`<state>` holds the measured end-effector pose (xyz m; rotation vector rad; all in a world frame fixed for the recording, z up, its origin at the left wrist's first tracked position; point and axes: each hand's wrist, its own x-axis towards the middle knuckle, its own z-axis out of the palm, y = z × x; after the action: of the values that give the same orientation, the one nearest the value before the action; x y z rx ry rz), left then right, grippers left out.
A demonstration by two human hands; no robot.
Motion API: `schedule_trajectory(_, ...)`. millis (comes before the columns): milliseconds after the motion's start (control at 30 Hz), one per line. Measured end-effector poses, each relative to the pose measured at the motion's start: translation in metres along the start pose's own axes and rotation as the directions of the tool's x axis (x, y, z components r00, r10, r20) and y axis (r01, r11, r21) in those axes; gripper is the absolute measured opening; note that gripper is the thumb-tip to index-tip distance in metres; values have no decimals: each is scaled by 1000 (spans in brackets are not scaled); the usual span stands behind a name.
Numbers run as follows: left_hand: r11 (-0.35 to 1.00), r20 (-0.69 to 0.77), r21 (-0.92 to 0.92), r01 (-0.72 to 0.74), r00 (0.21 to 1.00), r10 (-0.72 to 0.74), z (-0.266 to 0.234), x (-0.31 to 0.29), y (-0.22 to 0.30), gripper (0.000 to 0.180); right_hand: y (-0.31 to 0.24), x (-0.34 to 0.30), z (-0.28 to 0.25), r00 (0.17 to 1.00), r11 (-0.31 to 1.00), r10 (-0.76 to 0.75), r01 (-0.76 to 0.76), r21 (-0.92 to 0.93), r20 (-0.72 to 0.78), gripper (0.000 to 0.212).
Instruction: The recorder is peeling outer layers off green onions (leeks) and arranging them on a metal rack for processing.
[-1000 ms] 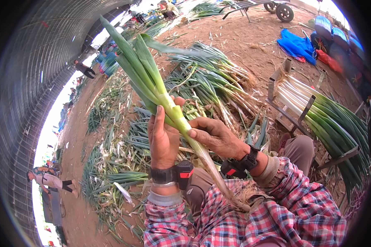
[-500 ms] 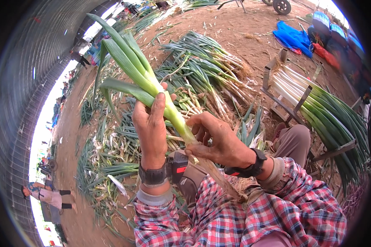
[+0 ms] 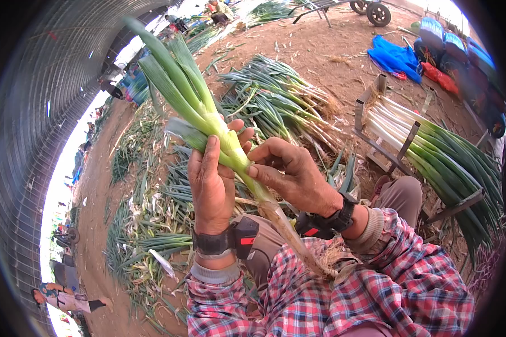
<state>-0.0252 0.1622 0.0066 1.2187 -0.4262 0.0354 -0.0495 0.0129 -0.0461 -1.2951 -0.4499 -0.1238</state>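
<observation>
A large green onion [image 3: 270, 210] lies slantwise across my lap, its green leaves up to the left and its rooted, soil-stained end down on my checked clothing. My left hand [image 3: 213, 174] is closed round the stalk just below where the leaves fan out, thumb on top. Slightly lower, my right hand [image 3: 294, 175] pinches the pale green stalk between thumb and fingers. Both wrists wear black bands. What exactly the right fingertips grip, stalk or an outer layer, is hard to make out.
Untrimmed green onions [image 3: 281, 101] are heaped ahead on the soil. At right, a metal rack [image 3: 411, 137] holds cleaned green onions [image 3: 433, 151]. Leaf scraps [image 3: 146, 224] litter the ground at left. Blue cloth [image 3: 396, 58] and a cart wheel [image 3: 378, 14] are farther off; a person [image 3: 67, 297] is at far left.
My right hand has moved up the stalk, closer to my left hand. A leaf below the left hand's grip has shifted and blurred. The pale lower stalk is now more exposed.
</observation>
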Motion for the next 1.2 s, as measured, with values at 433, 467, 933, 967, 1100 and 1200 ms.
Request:
schedule_trajectory(433,997,-6,-71,40,999,-40,3,-6,-3,45,1,-9,-15,996,990,-47,56,-127,69,18)
schedule_trajectory(467,997,-4,-71,41,999,-41,5,-6,-3,45,3,-8,-12,997,990,-48,56,-127,67,18)
schedule_trajectory(933,546,120,818,-181,982,145,8,-48,-25,30,17,-56,6,985,943,-152,120,-310,-82,44)
schedule_trajectory(967,547,120,817,-182,982,148,11,-46,-24,30,21,-57,6,976,919,-189,139,-369,-103,45)
schedule_trajectory(1100,351,119,917,-192,968,221,5,-44,-23,27,20,-65,4,976,871,-185,108,-479,-118,49)
schedule_trajectory(1200,324,236,893,-314,937,256,5,-41,-25,31,25,-67,-1,942,852,-329,264,-451,-70,49)
